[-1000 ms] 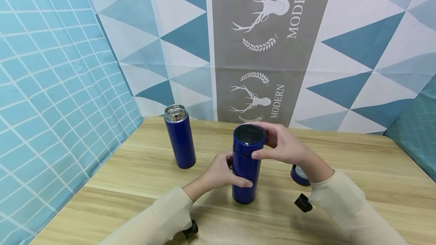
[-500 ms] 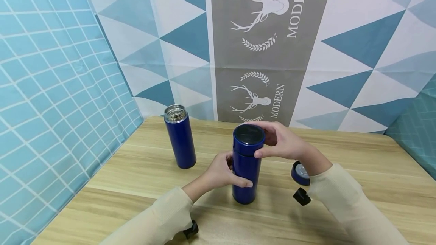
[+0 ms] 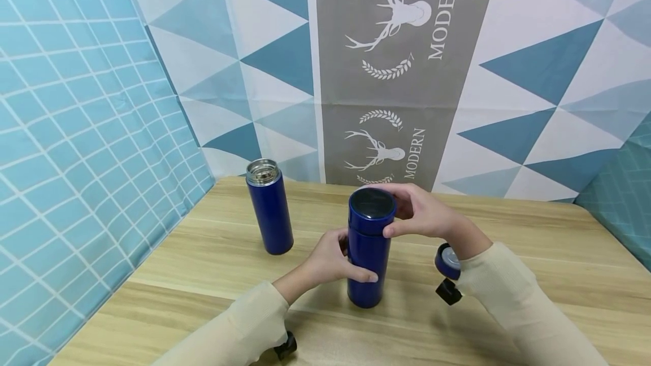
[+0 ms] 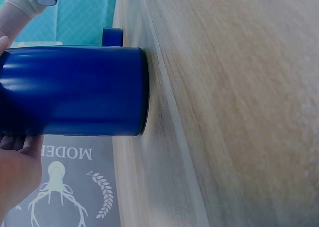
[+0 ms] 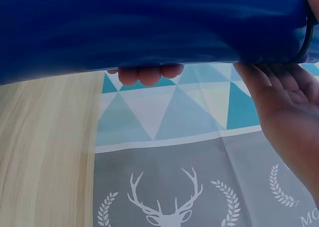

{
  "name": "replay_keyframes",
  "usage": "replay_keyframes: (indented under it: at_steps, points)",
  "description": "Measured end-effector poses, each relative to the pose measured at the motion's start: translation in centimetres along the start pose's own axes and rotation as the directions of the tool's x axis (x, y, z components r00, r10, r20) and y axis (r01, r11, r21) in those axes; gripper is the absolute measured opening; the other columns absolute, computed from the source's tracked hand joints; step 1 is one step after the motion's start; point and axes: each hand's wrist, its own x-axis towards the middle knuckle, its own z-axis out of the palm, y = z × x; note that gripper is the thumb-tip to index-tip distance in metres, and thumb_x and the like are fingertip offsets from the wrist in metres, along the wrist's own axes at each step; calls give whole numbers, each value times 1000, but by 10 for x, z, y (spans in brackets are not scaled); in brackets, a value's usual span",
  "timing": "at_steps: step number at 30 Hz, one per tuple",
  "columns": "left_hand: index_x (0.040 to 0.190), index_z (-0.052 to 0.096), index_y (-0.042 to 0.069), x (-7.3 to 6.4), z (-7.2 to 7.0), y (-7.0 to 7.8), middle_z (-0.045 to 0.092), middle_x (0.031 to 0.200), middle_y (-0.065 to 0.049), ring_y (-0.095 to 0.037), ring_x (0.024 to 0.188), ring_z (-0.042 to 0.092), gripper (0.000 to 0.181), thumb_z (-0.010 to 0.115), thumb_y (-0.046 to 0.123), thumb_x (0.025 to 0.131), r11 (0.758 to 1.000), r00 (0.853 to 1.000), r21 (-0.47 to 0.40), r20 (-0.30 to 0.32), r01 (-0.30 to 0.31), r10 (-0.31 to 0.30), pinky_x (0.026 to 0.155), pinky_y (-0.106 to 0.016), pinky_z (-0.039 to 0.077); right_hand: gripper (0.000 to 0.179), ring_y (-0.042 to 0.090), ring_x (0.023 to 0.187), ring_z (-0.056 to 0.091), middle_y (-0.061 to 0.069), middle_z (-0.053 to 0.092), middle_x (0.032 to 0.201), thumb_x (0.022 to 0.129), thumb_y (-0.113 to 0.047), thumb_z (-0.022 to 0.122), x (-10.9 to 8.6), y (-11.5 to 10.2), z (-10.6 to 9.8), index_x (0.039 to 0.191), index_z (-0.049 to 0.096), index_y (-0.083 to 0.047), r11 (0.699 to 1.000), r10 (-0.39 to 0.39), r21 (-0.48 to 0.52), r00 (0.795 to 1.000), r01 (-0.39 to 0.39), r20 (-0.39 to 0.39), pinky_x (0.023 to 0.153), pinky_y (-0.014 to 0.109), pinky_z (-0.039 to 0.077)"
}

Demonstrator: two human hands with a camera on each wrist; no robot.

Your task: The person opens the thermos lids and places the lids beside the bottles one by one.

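A dark blue thermos (image 3: pixel 367 261) stands upright at the middle of the table, its lid (image 3: pixel 372 208) with a glossy black top sitting on it. My left hand (image 3: pixel 333 258) grips the body from the left, thumb across the front. At the top, my right hand (image 3: pixel 419 213) holds the lid, thumb in front and fingers behind. In the left wrist view the thermos (image 4: pixel 79 92) has its base at the wood surface. The right wrist view shows left fingertips (image 5: pixel 149 75) coming round behind the thermos (image 5: pixel 149 28).
Behind to the left stands a second blue thermos (image 3: pixel 269 210) without a lid, its steel mouth showing. A loose blue lid (image 3: pixel 447 261) lies on the wooden table (image 3: pixel 203 275), partly hidden by the right sleeve. Patterned cloth (image 3: pixel 376 83) hangs along the table's back edge.
My right hand has shifted slightly round the lid, its thumb moving a little to the right, and the right wrist has drifted left. The left hand and the thermos stay in place.
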Motion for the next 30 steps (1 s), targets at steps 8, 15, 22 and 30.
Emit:
replay_keyframes:
  at_steps: [8,15,22,30]
  points:
    - [116,63,7,1,0,-1,72,109,-11,-9,91,67,54,84,13,67,1000,1000,1,-1,2,-2,85,-25,54,75,12,118,60,9,58,133,86,-8,70,3,1,-5,138,25,22,999,-7,48,998,4,56,98,29,52]
    - [118,62,7,-1,0,0,71,110,-12,-9,91,67,55,83,13,67,1000,1000,-6,4,-1,1,85,-24,54,73,12,117,60,1,59,132,86,-6,69,6,2,-7,139,27,18,997,-9,77,995,2,100,98,29,52]
    - [119,62,7,-1,0,0,71,111,-12,-8,91,68,56,83,12,67,1000,1000,-3,6,-9,9,85,-24,54,71,14,118,61,1,61,132,86,-8,70,11,6,-13,138,29,19,994,-22,107,986,4,166,96,30,53]
    - [120,61,7,0,0,0,71,112,-12,-8,93,67,58,84,13,67,1000,1000,5,10,-9,9,85,-23,54,67,22,129,54,10,54,140,88,-9,67,19,12,-21,140,32,14,985,-97,164,953,51,286,104,36,48]
